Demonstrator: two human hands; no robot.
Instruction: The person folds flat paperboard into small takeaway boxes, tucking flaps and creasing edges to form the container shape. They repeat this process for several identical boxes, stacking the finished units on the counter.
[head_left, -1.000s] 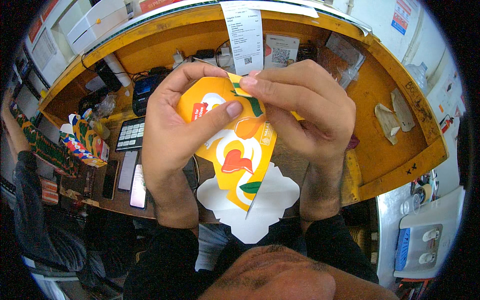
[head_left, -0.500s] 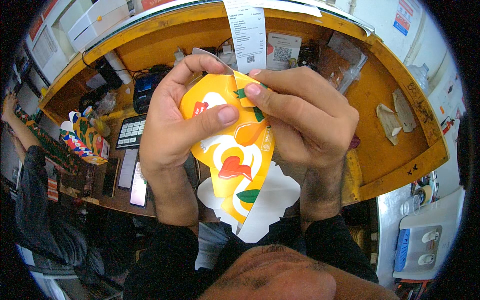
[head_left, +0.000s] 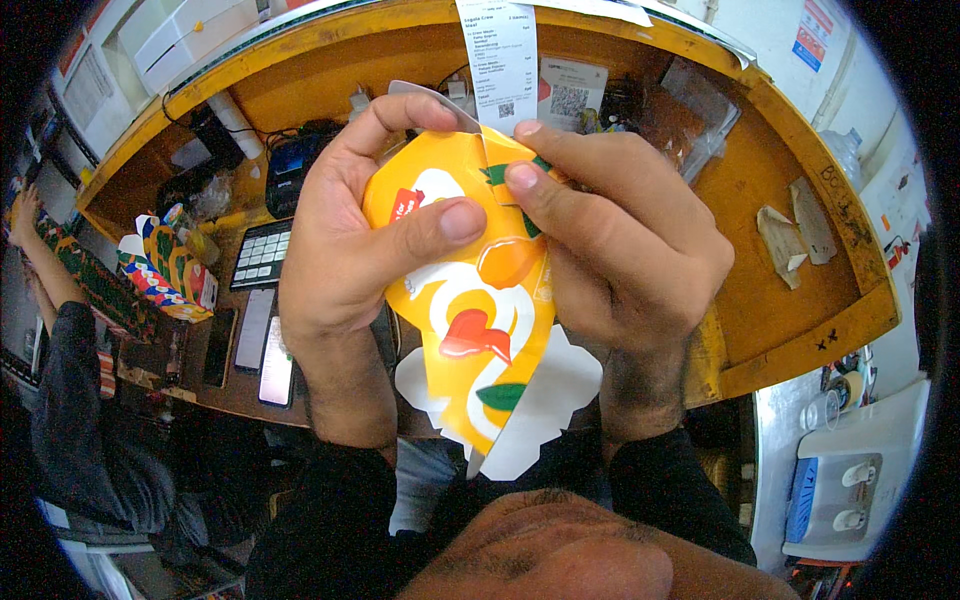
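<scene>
the orange printed paper carton point(head_left: 478, 310) is held up close before the face, over the yellow counter point(head_left: 790, 290). the left hand point(head_left: 350, 250) grips its left side, thumb across the front. the right hand point(head_left: 630, 250) pinches its top edge, just below a hanging receipt point(head_left: 500, 60).

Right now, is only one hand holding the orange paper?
No, both the left hand and the right hand pinch the orange paper.

Left hand point(head_left: 350, 240) and right hand point(head_left: 625, 250) raised, fingers pinched together.
</scene>
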